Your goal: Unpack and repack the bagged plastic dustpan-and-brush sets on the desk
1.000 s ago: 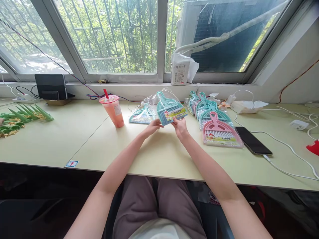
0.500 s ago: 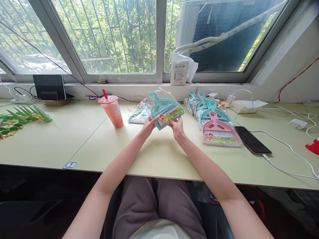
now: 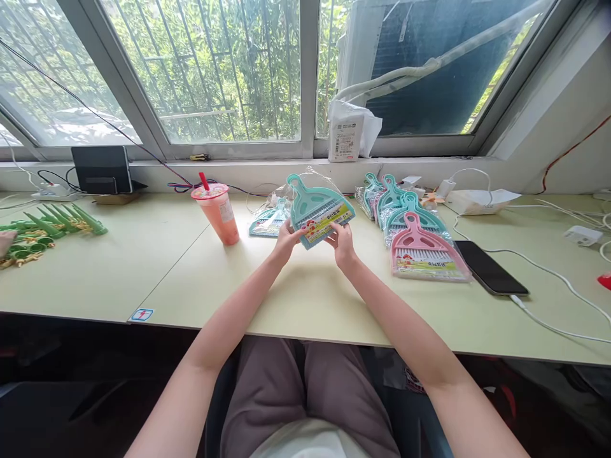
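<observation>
Between my hands, tilted above the table, is a teal mini dustpan and brush set in clear plastic with a yellow printed label. My left hand grips its lower left corner. My right hand holds the lower right edge, its thumb on the label. Another teal dustpan set lies behind my left hand. To the right, several wrapped teal sets overlap in a row, with a pink dustpan set at the front.
A pink drink cup with a red straw stands to the left. A black phone on a white cable lies at right. Green plastic pieces and part of another person's hand are at far left; a tablet stands behind.
My right thumb has shifted up onto the label of the dustpan set. The whole view has slid slightly, and another person's hand shows more at the far left.
</observation>
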A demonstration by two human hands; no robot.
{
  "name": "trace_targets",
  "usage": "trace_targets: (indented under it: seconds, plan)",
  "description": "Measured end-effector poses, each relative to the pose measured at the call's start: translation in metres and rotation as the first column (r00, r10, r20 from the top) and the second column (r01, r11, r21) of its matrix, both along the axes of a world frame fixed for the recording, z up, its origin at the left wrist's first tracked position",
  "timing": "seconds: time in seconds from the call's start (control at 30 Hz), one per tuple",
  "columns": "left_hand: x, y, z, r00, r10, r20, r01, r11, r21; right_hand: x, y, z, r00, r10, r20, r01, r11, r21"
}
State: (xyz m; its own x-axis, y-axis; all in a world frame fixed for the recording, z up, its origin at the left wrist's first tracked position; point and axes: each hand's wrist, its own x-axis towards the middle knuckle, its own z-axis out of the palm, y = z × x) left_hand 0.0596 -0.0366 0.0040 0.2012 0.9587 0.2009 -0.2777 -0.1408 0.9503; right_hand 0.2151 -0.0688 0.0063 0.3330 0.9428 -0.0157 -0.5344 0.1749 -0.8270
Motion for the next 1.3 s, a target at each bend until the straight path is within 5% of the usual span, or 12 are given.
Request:
trace_targets:
  seconds: [0.2, 0.53, 0.83, 1.13, 1.3]
  plan:
    - [0.004, -0.008, 0.000, 0.992, -0.090, -0.091, 0.089, 0.996, -0.015, 0.014, 0.010, 0.001, 0.974, -0.146, -0.173, 0.132, 0.987, -0.088]
    - [0.013, -0.022, 0.002, 0.977, -0.117, -0.179, 0.119, 0.993, -0.002, 0.025, 0.010, 0.003, 0.967, -0.111, -0.227, 0.110, 0.994, -0.018]
    - [0.018, -0.024, -0.001, 0.870, -0.445, -0.212, 0.424, 0.895, -0.139, 0.023, 0.003, 0.007, 0.939, -0.260, -0.226, 0.257, 0.965, -0.044]
    - [0.018, -0.001, -0.021, 0.991, -0.088, 0.102, 0.108, 0.973, -0.206, 0.000, -0.006, 0.007, 0.949, -0.237, -0.207, 0.223, 0.971, -0.089]
    - [0.026, -0.020, -0.020, 0.975, -0.217, 0.045, 0.221, 0.939, -0.264, -0.002, -0.008, 0.008, 0.935, -0.302, -0.187, 0.284, 0.951, -0.118]
